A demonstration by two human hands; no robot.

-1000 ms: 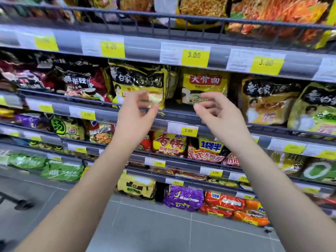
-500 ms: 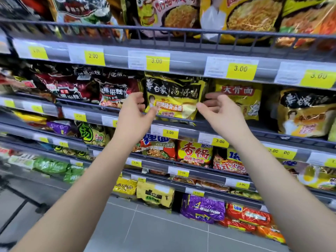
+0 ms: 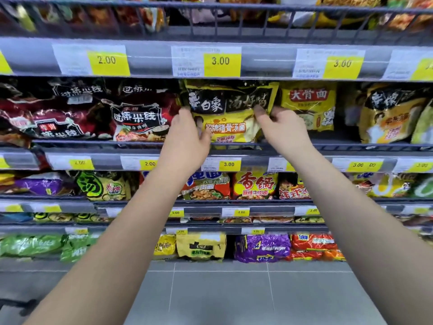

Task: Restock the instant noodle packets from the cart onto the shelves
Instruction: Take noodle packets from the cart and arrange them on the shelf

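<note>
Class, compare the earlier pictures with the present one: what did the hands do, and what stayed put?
Both hands reached forward to the grey metal shelf. The left hand now grips the left edge of the black-and-yellow plastic noodle packet, the right hand pinches its right edge; earlier both held nothing. The packet stays standing on its shelf.

The noodle packet [image 3: 228, 113] is black above with pale lettering, yellow below (an orange band crosses it); the neighbouring packet [image 3: 138, 118] is dark red and black; the price tag [image 3: 221, 61] yellow on white; the bottom-shelf packet [image 3: 262, 247] purple.
</note>
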